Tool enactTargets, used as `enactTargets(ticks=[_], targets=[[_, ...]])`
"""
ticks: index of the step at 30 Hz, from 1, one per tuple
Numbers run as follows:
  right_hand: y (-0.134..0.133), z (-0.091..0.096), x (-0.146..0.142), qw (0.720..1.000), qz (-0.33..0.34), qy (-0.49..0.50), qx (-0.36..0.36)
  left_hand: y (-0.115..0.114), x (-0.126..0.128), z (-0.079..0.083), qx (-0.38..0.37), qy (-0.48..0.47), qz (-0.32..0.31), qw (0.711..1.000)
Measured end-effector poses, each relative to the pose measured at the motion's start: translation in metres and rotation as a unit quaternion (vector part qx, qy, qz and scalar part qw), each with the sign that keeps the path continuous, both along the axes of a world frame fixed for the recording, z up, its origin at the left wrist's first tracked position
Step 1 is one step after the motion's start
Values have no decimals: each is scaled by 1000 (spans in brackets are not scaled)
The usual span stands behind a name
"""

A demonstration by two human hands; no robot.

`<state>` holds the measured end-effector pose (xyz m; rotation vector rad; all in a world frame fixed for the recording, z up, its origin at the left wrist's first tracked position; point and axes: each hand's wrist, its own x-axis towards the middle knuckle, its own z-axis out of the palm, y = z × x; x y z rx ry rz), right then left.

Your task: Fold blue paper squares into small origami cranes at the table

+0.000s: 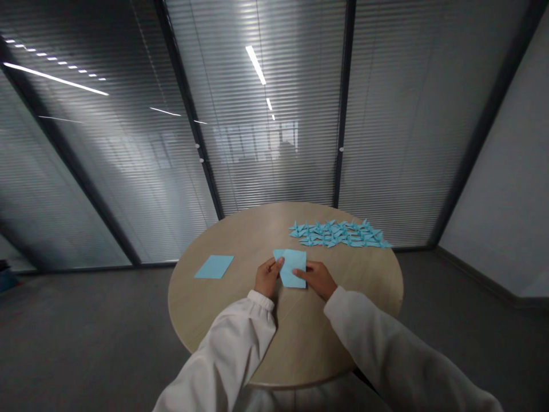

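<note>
1. A flat blue sheet (214, 266) lies on the table (309, 343), to the left of the left hand and apart from it.
2. The left hand (267, 277) pinches the left edge of the paper in work, thumb on top.
3. That light-blue paper (294, 270) sits between the two hands, touching both; the step in hand looks like folding it, and the next move probably calls for aligned edges and a firm press along a crease.
4. The right hand (319, 278) grips its right edge, thumb across the face.
5. Beyond the right hand, extending rightward, are pointed folded-paper pieces (338, 234).
</note>
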<state>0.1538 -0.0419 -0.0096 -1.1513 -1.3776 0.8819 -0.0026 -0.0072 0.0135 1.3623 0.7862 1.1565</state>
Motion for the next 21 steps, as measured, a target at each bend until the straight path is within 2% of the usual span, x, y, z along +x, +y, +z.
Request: enactTargets(ticks=[6,13,18,21], targets=[[0,5,4,989,-125,-31,73,-4,4,-3,-34,-17,-24,999],[-6,11,2,964,-149,-150,161,-8,11,-1,-64,-28,11,997],[-11,9,-2,905,-191,-273,264,-9,15,-2,-93,-64,15,994],[-13,8,-3,873,-203,-332,294,-8,17,-3,-117,-96,12,988]])
